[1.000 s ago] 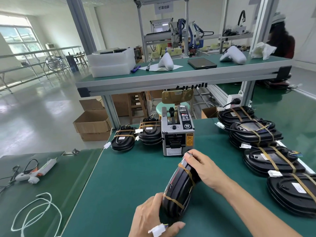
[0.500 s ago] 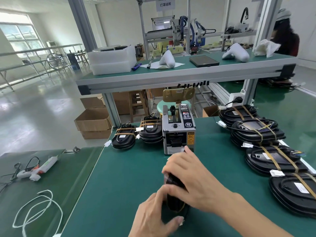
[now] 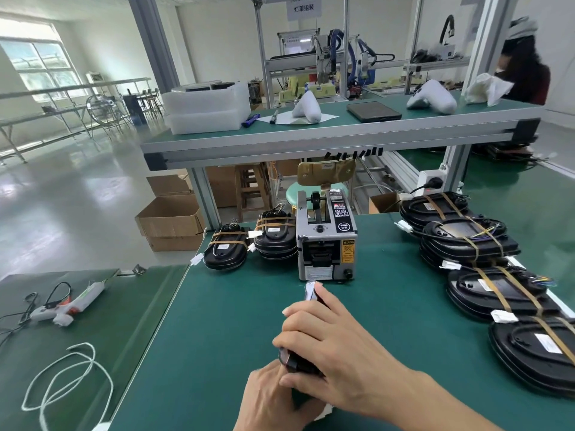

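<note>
Black plastic, mostly hidden: the black piece (image 3: 295, 363) sits low over the green mat (image 3: 217, 321), near the tape dispenser (image 3: 326, 247) and in front of it; only a dark sliver shows, the rest lying under the right hand (image 3: 336, 353), whose fingers curl over it, close together; a blurred white connector (image 3: 310, 290) pokes out beyond the fingertips; the left hand (image 3: 270, 399) meets the piece's near end, its fingertips covered, so their grip cannot be told; its wrist is cut off below.
</note>
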`<control>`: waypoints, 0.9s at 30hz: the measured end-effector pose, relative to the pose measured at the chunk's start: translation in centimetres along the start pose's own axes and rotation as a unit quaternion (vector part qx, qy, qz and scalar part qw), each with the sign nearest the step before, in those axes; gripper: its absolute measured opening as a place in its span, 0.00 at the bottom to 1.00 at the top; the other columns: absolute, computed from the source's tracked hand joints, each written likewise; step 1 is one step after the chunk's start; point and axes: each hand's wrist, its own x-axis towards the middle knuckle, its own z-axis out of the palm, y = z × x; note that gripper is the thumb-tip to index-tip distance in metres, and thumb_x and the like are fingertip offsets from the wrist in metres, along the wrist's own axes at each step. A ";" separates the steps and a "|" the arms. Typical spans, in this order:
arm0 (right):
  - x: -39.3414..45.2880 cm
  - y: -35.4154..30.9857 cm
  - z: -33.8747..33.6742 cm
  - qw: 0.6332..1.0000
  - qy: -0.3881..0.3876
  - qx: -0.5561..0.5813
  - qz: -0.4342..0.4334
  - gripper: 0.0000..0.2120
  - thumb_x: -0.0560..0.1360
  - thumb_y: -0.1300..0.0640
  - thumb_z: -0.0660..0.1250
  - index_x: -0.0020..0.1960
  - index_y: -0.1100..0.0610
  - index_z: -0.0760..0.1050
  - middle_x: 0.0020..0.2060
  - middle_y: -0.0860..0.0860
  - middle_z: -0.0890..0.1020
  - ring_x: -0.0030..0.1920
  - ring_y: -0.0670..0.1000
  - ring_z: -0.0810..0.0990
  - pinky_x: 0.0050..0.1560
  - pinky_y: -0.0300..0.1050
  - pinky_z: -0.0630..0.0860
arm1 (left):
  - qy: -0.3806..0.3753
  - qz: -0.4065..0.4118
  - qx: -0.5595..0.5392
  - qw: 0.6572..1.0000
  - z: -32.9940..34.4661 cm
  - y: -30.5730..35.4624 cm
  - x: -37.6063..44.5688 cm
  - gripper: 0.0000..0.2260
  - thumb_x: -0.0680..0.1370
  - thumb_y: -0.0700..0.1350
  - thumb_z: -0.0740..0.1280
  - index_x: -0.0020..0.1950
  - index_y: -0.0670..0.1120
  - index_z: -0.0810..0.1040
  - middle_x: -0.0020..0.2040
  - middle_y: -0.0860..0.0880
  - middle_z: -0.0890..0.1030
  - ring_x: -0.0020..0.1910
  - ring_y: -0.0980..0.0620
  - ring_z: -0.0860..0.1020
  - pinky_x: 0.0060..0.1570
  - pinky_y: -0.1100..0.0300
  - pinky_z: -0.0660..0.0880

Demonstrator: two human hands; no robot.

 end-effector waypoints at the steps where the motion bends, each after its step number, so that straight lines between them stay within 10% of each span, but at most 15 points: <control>1: 0.0 0.0 -0.1 1.000 -0.001 0.002 0.001 0.17 0.79 0.41 0.70 0.63 0.49 0.77 0.56 0.44 0.76 0.70 0.49 0.71 0.80 0.60 0.56 | 0.004 0.005 0.003 1.000 -0.1 0.1 -0.1 0.24 0.63 0.54 0.71 0.59 0.54 0.76 0.43 0.55 0.81 0.40 0.59 0.82 0.30 0.62 0.78; 8: 0.6 1.8 -1.0 0.968 0.144 0.170 0.115 0.17 0.82 0.41 0.67 0.65 0.49 0.80 0.63 0.39 0.80 0.69 0.43 0.76 0.78 0.48 0.61 | 0.013 0.027 0.000 1.000 -1.1 1.3 0.0 0.24 0.68 0.60 0.76 0.62 0.59 0.81 0.45 0.58 0.86 0.41 0.60 0.84 0.37 0.64 0.81; 11: 1.9 5.3 -0.1 0.874 0.249 0.236 0.343 0.06 0.81 0.47 0.68 0.54 0.45 0.83 0.49 0.39 0.86 0.52 0.44 0.84 0.58 0.41 0.78 | 0.033 0.025 -0.006 0.999 -1.0 1.0 -0.1 0.26 0.67 0.59 0.79 0.61 0.49 0.87 0.44 0.55 0.88 0.40 0.57 0.86 0.38 0.62 0.82; 15: 2.8 10.7 2.7 0.718 0.194 0.307 0.594 0.11 0.79 0.58 0.67 0.41 0.48 0.83 0.39 0.48 0.87 0.38 0.49 0.86 0.51 0.52 0.83 | 0.034 0.008 -0.003 0.999 -1.1 1.1 -0.2 0.27 0.66 0.59 0.80 0.63 0.53 0.85 0.42 0.57 0.87 0.38 0.60 0.84 0.40 0.66 0.82; 27: 6.9 13.2 6.5 0.573 0.257 0.374 0.682 0.04 0.75 0.64 0.70 0.44 0.62 0.84 0.36 0.53 0.87 0.27 0.48 0.84 0.31 0.42 0.78 | 0.070 0.000 -0.016 0.997 -0.3 0.6 -0.4 0.20 0.67 0.61 0.80 0.56 0.55 0.86 0.43 0.58 0.86 0.40 0.61 0.83 0.42 0.69 0.79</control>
